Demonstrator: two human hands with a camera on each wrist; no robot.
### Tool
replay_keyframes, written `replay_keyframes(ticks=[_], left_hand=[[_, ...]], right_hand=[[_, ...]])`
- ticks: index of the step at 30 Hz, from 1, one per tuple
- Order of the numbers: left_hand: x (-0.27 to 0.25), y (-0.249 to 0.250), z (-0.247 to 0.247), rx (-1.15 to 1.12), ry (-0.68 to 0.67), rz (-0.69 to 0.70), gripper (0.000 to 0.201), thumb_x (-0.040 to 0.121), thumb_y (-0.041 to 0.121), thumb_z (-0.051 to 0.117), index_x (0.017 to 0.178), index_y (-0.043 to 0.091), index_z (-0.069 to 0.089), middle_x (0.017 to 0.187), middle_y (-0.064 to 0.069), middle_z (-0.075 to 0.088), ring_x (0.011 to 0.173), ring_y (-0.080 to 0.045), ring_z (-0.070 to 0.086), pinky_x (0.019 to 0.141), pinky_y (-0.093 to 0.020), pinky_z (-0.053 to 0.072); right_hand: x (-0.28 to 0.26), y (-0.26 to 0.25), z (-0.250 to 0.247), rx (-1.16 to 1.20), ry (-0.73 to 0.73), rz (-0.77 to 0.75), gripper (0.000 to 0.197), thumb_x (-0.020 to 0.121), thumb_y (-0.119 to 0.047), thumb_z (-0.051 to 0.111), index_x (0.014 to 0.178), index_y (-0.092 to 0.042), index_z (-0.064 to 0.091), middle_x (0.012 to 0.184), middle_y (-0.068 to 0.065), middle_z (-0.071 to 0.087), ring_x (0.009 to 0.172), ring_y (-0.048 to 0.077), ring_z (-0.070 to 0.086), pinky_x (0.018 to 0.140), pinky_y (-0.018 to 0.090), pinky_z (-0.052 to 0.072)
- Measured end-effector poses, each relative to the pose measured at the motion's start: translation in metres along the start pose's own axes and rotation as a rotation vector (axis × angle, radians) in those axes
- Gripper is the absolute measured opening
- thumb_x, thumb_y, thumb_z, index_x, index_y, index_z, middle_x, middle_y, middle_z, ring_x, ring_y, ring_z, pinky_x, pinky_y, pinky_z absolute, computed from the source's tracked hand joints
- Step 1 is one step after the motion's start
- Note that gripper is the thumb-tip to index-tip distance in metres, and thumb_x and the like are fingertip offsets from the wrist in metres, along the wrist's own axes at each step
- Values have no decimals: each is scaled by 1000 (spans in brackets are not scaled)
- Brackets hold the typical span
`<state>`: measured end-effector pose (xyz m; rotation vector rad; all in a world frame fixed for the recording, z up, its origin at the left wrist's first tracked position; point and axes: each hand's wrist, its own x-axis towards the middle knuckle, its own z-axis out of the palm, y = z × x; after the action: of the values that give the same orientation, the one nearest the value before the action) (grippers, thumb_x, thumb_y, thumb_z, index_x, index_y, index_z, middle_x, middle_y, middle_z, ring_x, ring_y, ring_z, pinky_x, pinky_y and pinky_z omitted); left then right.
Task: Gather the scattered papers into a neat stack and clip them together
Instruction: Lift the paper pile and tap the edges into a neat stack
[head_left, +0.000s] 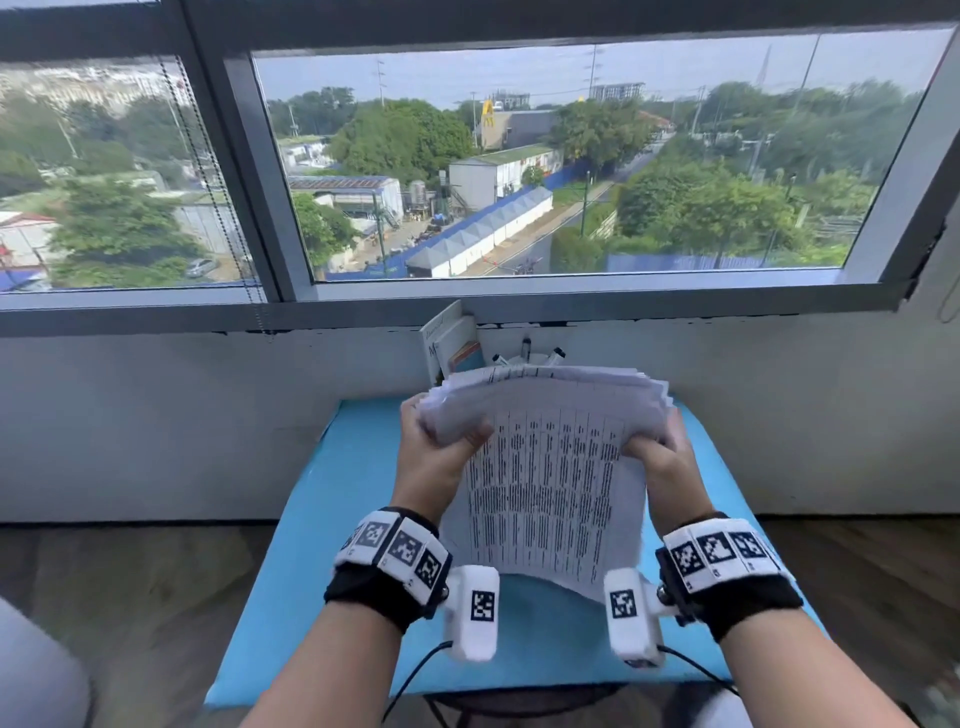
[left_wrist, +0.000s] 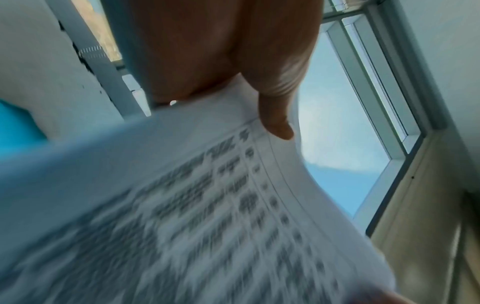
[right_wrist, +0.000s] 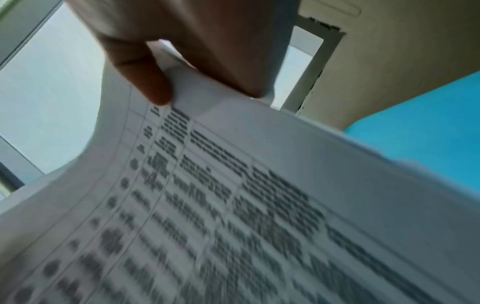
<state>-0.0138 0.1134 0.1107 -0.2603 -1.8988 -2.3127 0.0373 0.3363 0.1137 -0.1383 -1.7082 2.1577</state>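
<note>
wrist views blur the papers' (left_wrist: 207, 205) print.

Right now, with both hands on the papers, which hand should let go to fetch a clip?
No clip shows, so this is a guess. Right hand: the pen cup stands nearer it behind the papers, while the left hand grips them firmly at the other side.

Sheaf of white papers (head_left: 545, 467) printed with ruled tables of dark text, held clear above a blue table top (head_left: 322, 571). Top edges fanned and uneven, not squared. Upper part bowed over toward the window; lower edge hanging toward the viewer. Print blurred in both wrist views (left_wrist: 207, 205) (right_wrist: 233, 205). Unclipped.
</note>
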Motion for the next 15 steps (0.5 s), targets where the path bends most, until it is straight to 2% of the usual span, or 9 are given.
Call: replay_keyframes(ticks=[2, 3, 4, 6, 7, 9, 12, 13, 15], left_hand=[[4, -1, -10, 36, -23, -85, 83, 61, 37, 84, 122, 18, 31, 110, -4, 55, 100, -16, 59, 83, -26, 52], [3, -5, -12, 38, -50, -138, 81, 61, 35, 83, 122, 18, 32, 110, -4, 56, 101, -19, 59, 82, -25, 52], [0, -7, -9, 33, -86, -164, 69, 67, 26, 79, 121, 15, 37, 108, -5, 59, 101, -21, 59, 78, -22, 52], [-4, -10, 1, 53, -86, -145, 42, 81, 8, 70, 118, 9, 50, 103, -7, 64, 99, -23, 60, 73, -21, 53], [-4, -7, 3, 44, -62, -119, 37, 83, 5, 67, 117, 8, 52, 100, -6, 65, 96, -23, 61, 71, -22, 53], [-4, 0, 0, -26, -28, -86, 41, 82, 8, 68, 117, 6, 46, 98, -4, 62, 88, -20, 62, 65, -21, 54], [-5, 0, -12, -44, -74, -86, 62, 76, 10, 71, 124, 10, 30, 104, 1, 52, 89, -12, 59, 66, -17, 53], [-7, -3, -13, -33, -113, -114, 60, 77, 4, 70, 124, 8, 33, 104, -2, 54, 92, -15, 58, 66, -16, 53], [-11, -7, -8, 7, -145, -144, 44, 78, -4, 69, 116, 4, 49, 98, -6, 61, 95, -24, 58, 65, -16, 53]], right_hand=[[2, 3, -8, 15, 7, 29, 44, 60, -8, 49, 104, -11, 49, 92, 8, 59, 72, 10, 61, 59, 20, 50], [2, 8, -9, -9, -10, 66, 48, 59, -8, 50, 107, -7, 50, 92, 9, 60, 74, 12, 63, 59, 21, 50], [1, 13, -8, -50, -35, 105, 49, 59, -8, 52, 108, -5, 52, 89, 9, 62, 78, 17, 64, 61, 24, 51], [1, 18, -3, -101, -5, 133, 35, 67, -1, 56, 101, -6, 58, 85, 8, 65, 87, 26, 60, 67, 31, 50], [2, 16, -1, -85, 10, 120, 29, 74, 6, 54, 100, -6, 57, 85, 8, 64, 86, 26, 59, 68, 32, 51], [3, 9, -4, 16, -5, 80, 32, 80, 11, 46, 107, -6, 51, 88, 10, 60, 77, 20, 61, 63, 29, 52], [-2, 2, -12, 19, -62, 28, 40, 69, 0, 50, 107, -9, 50, 91, 4, 59, 77, 11, 61, 62, 23, 51], [-4, 4, -12, -18, -72, 44, 38, 68, 3, 50, 103, -9, 53, 86, 3, 61, 81, 14, 61, 63, 25, 50], [-5, 8, -5, -108, -27, 75, 30, 71, 10, 52, 92, -11, 58, 80, 4, 62, 85, 24, 57, 66, 29, 49]])
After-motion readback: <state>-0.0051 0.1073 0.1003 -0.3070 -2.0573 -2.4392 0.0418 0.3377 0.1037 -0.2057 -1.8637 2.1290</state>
